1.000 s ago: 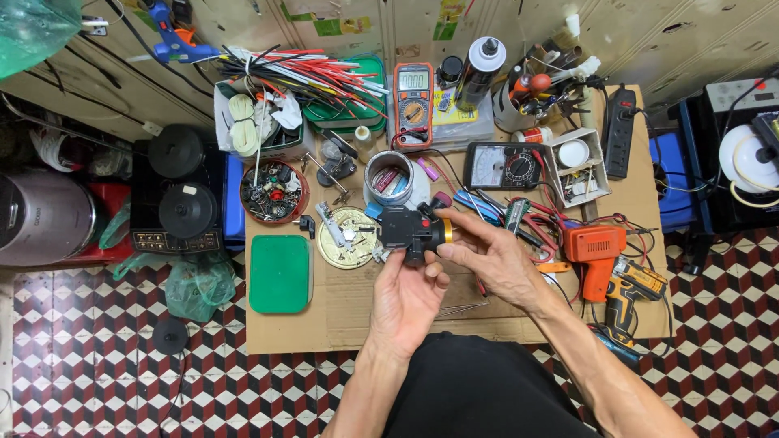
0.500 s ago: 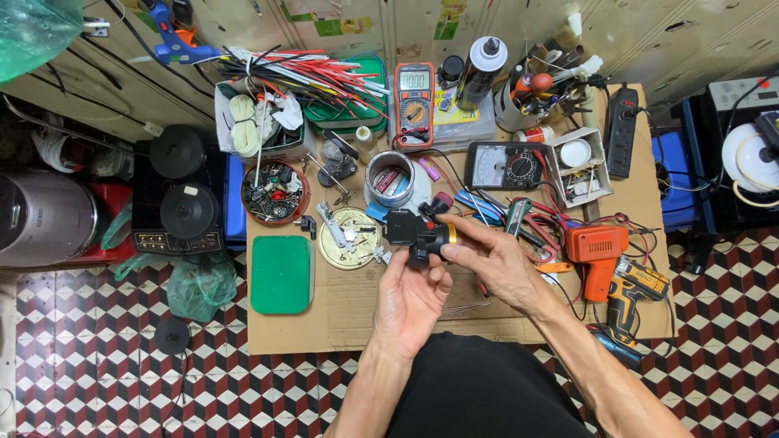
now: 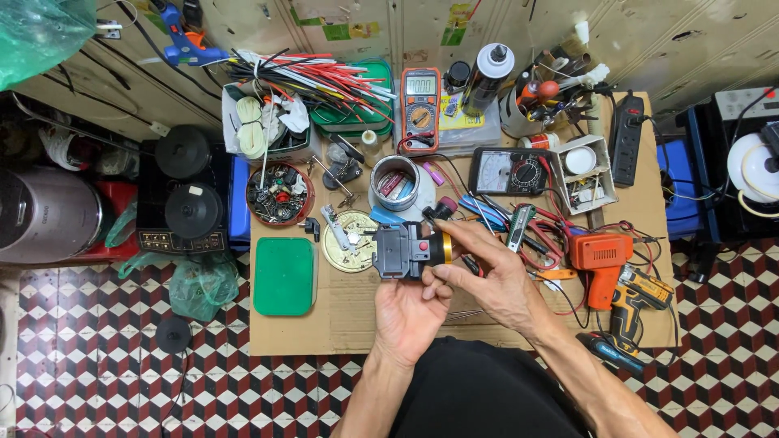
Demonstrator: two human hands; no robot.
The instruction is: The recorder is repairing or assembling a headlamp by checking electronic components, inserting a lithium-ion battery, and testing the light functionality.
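Since half a second ago almost nothing has shifted — the black headlamp point(image 3: 411, 251) sits at the same spot above the workbench point(image 3: 349, 324), and only the right hand's fingers look slightly re-set along its top.

The left hand point(image 3: 410, 312) cups the lamp from below, palm up, fingers closed around the underside of the body. The right hand point(image 3: 487, 276) comes in from the right and grasps the gold-ringed end, its forefinger laid over the top near the small red button. Both hands are clenched on the same object; neither is free.

The headlamp is held in the air, just above the cardboard-covered bench, in front of the round brass plate point(image 3: 349, 241) and below the metal tin point(image 3: 395, 183). Its long axis runs left to right: the square black housing points left, the gold collar right — straight into the right hand, which is the nearer one to that end. The green lid point(image 3: 285, 276) lies to the left, the orange drill point(image 3: 601, 261) to the right.
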